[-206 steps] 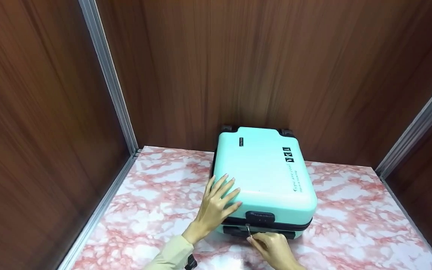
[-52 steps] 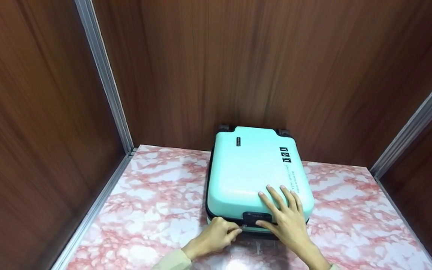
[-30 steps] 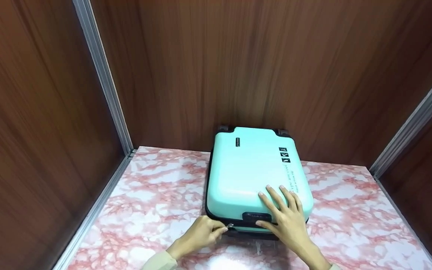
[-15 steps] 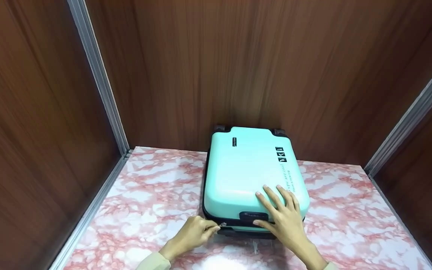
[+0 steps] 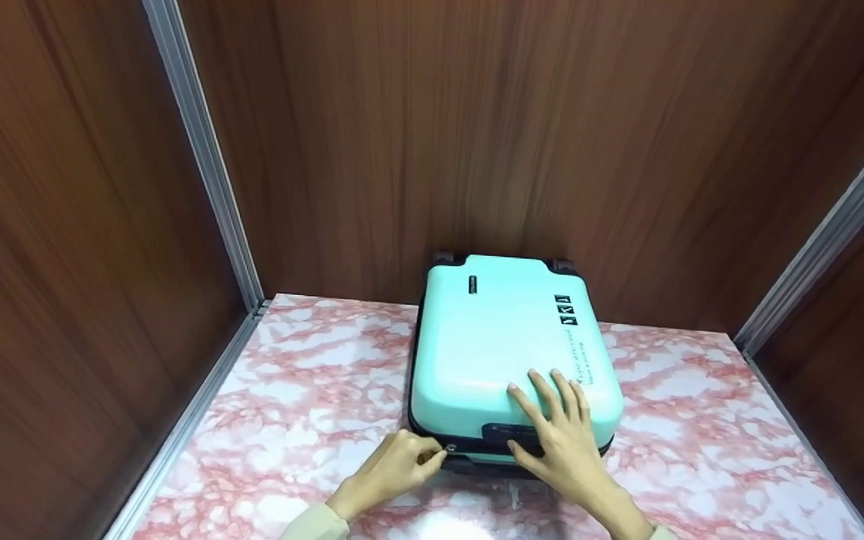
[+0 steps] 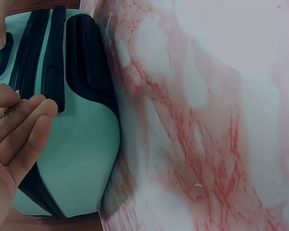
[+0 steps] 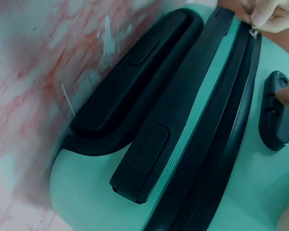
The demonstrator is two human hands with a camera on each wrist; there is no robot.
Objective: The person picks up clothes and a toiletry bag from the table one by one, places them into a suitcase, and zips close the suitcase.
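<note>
A mint-green hard-shell suitcase (image 5: 507, 337) lies flat, its handle side towards me. Along that side runs a black zipper (image 7: 216, 139). My left hand (image 5: 394, 463) pinches a small metal zipper pull (image 7: 253, 32) at the front, left of the lock; in the left wrist view the fingers hide most of it. My right hand (image 5: 568, 446) rests on the lid's front right part with fingers spread. In the right wrist view its thumb (image 7: 288, 96) touches the black combination lock (image 7: 274, 122).
Below the zipper sit a black carry handle (image 7: 168, 106) and black feet (image 7: 135, 72). The suitcase stands on a pink-and-white marbled table (image 5: 312, 390), its wheels (image 5: 443, 257) close to the brown wood-grain back wall (image 5: 417, 150). Metal-edged side walls (image 5: 64, 262) flank the table.
Earlier my right hand held a zipper pull and my left lay on the lid; they have swapped. My left hand has since drawn the pull leftwards from the lock, pausing lately.
</note>
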